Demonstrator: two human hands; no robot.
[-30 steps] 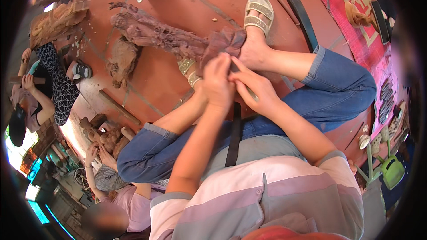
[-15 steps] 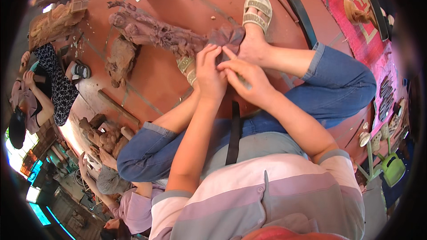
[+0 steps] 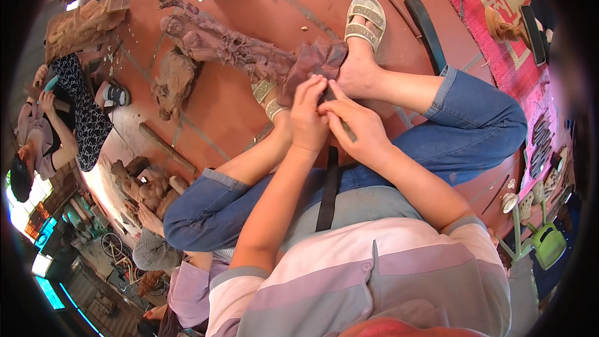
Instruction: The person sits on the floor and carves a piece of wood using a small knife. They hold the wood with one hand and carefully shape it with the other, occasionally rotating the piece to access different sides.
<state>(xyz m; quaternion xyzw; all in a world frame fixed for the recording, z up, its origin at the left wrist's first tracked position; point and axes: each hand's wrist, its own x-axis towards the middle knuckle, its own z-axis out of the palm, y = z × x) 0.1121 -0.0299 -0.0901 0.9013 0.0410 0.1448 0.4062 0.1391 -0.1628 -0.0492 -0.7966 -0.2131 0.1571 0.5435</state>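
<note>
Had left hand (image 3: 309, 115) and right hand (image 3: 357, 126) bunched together at the near end of a reddish wood carving (image 3: 231, 50), stretched across the floor tiles (image 3: 218, 97) by the feet (image 3: 357, 70). Seemingly pinched a slim tool (image 3: 349, 132) in the right; couldn't tell the left's exact grip. Looked mostly shaped tbh, probably just finishing left at that end.

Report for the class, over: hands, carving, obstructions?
Left grip at near end of carving. Right grip alongside, holding slim tool. Carving lying ahead. Sandalled right foot close by.
</note>
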